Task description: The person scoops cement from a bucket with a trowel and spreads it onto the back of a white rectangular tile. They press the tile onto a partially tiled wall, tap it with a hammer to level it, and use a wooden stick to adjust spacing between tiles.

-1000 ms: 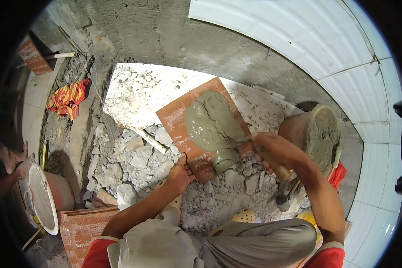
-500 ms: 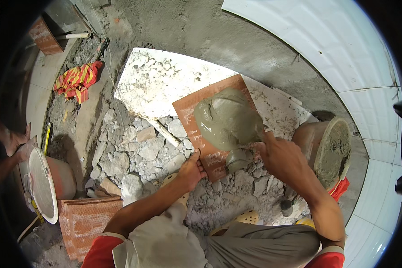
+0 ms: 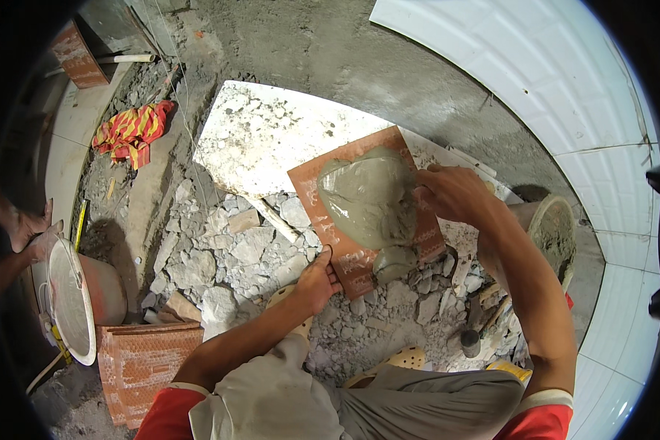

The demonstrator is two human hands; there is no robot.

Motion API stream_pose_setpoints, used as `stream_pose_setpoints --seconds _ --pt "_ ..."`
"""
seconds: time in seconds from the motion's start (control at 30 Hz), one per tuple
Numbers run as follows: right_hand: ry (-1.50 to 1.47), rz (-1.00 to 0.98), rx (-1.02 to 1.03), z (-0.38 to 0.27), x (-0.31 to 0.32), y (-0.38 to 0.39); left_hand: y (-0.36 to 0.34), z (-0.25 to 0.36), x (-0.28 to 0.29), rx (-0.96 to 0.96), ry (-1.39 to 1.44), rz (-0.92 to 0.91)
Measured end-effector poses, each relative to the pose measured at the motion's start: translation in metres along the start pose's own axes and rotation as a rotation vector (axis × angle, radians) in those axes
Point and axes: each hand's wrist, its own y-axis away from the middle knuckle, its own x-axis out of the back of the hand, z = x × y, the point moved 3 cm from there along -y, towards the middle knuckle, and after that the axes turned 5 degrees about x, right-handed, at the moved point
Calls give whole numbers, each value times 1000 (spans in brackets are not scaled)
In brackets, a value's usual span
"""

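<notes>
A reddish-brown tile (image 3: 306, 181) is held tilted, back side up, over the rubble, with a thick heap of wet grey mortar (image 3: 363, 202) on it. My left hand (image 3: 317, 284) grips its lower left edge, thumb on top and fingers curled underneath. At the tile's right side my right hand (image 3: 455, 192) is closed around what seems to be a trowel, almost wholly hidden by the fingers and mortar. A smaller lump of mortar (image 3: 394, 264) sits at the tile's near edge.
Broken rubble (image 3: 253, 246) covers the ground, with a dirty white board (image 3: 249, 139) behind. A mortar bucket (image 3: 557, 238) stands right, beside the white tiled wall (image 3: 609, 191). Another bucket (image 3: 106, 290), stacked tiles (image 3: 150, 367) and a person's hand (image 3: 29, 224) are at left. A dark-headed mallet (image 3: 470, 342) lies near.
My right hand has moved up along the tile's right side, and the mortar's surface has been reshaped and smoothed. My left hand keeps its hold on the tile's edge.
</notes>
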Motion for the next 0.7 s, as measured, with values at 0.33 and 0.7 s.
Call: stream_pose_setpoints --seconds 0.33,0.7 --pt "-560 -253 -206 -9 45 31 2 0 -3 -9 -10 -39" --pt "-261 -227 -48 -32 3 17 0 2 -2 4 9 -12"
